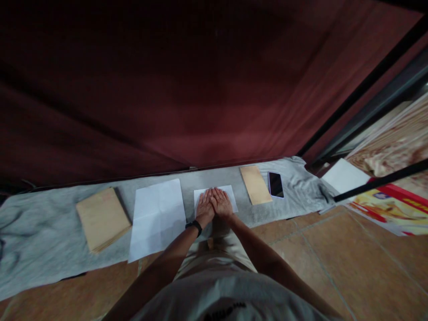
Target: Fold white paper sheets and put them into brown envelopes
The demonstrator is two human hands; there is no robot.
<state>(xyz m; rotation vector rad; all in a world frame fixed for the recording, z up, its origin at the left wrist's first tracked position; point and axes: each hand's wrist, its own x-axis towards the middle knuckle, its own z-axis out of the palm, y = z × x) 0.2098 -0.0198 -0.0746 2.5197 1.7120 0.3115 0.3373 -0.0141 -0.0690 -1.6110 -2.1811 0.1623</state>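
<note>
Both palms press flat on a small white sheet of paper [230, 192], perhaps folded, lying on the grey cloth. My left hand [205, 206] has its fingers stretched forward; a black band circles that wrist. Close beside it and touching it, my right hand [221, 203] lies flat too, fingers extended. To the left is a larger white sheet of paper [158, 218] with faint creases. Beyond that sits a stack of brown envelopes [103, 218]. On the right lies a single brown envelope [256, 185]. What is under the palms is hidden.
The grey cloth [50, 232] covers a long, narrow surface against a dark red curtain-like backdrop [214, 111]. A phone [276, 184] lies right of the single envelope. Dark metal bars [368, 80] and a colourful printed box [394, 209] stand at the right, above a tiled floor [321, 254].
</note>
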